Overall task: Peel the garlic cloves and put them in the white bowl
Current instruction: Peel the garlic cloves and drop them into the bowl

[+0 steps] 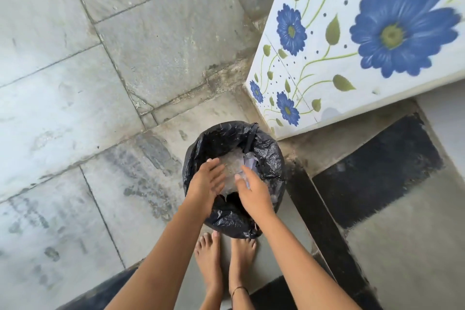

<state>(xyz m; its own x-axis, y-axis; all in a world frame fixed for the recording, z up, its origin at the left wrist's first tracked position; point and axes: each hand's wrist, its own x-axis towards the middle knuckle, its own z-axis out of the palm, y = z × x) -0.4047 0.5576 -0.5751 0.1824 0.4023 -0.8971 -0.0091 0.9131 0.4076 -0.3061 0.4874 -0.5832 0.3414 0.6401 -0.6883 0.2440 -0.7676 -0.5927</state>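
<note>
Both grips loose and empty, left hand (206, 182), right hand (254, 192), fingers straight, above black-bagged bin (273, 158)

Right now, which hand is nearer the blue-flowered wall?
Right. Over the bin, the right hand is on the blue-flowered wall side, the left hand on the far side.

Two open hands, left hand (205, 178) and right hand (253, 190), hovered over a black-lined bin (271, 158) on a stone floor (75, 108), bare feet (221, 259) below.
</note>
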